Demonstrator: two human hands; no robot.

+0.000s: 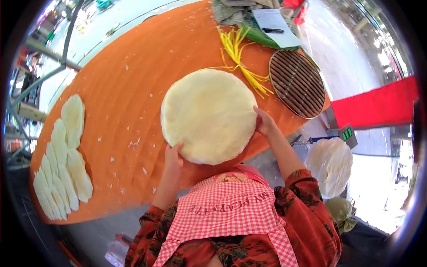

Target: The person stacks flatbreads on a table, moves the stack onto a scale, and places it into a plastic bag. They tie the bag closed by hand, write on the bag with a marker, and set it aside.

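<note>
A thick stack of round, pale cream rice sheets (pixel 208 116) lies at the middle of the orange table (pixel 120 93), near its front edge. My left hand (pixel 174 156) grips the stack's lower left edge, thumb on top. On the right side, my right hand (pixel 264 121) holds the rim in the same way. The fingers under the stack are hidden. Just behind it lies a bundle of yellow plastic ties (pixel 235 55), with one strand reaching the stack's far edge.
Overlapping pale sheets (pixel 62 164) line the table's left end. At right are a round slatted rack (pixel 297 83), white paper (pixel 276 33) with a black pen (pixel 272 30), and grey cloth (pixel 229 11). Another stack (pixel 330 165) rests beside a green-lit scale display (pixel 347 133).
</note>
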